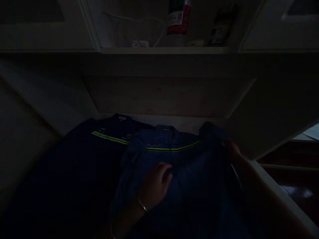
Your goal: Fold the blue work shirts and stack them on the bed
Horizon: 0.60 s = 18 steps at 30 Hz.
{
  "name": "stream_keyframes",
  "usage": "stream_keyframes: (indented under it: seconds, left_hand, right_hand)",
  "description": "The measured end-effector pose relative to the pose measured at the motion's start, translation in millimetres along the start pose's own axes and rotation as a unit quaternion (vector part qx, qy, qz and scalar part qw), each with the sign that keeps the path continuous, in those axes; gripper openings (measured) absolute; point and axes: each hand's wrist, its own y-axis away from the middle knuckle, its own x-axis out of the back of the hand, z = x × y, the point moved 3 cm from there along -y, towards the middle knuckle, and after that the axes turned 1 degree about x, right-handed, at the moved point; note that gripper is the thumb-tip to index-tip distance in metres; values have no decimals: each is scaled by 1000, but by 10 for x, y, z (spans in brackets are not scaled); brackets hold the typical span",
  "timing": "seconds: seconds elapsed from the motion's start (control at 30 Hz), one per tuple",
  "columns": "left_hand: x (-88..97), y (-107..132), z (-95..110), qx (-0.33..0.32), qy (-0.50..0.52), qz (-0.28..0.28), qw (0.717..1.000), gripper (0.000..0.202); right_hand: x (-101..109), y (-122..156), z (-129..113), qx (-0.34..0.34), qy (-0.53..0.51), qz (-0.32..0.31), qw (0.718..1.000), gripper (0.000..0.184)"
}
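A blue work jacket (159,159) with a yellow-green stripe and lettering on its chest lies spread out in the middle, collar away from me. My left hand (156,186), with a bracelet on its wrist, is over the jacket's front. Its thumb and fingers are curved and apart, and nothing shows between them. My right hand (233,150) is closed on dark cloth at the right side of the jacket. Its fingertips are partly lost in the gloom. Beside it on the left lies a darker navy work jacket (82,172), also striped, with a label in its collar.
Above is a shelf (164,50) holding a bottle with a red label (177,25), a dark bottle (218,31) and a white cable (147,19). Cabinet panels (281,93) flank the recess on both sides. The scene is very dim.
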Motion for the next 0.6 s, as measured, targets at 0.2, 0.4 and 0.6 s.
stream_keyframes:
  seconds: [0.2, 0.4, 0.6]
  left_hand:
    - [480, -500, -1109, 72, -348, 138, 924, 45]
    - [682, -724, -1607, 134, -407, 78, 900, 50]
    - [1269, -671, -2114, 206, -368, 89, 902, 33]
  right_hand:
    - [-316, 597, 207, 20, 138, -6, 990, 50]
    - [-974, 1395, -84, 212, 323, -157, 909, 47]
    - [-1079, 1487, -16, 205, 325, -161, 909, 47]
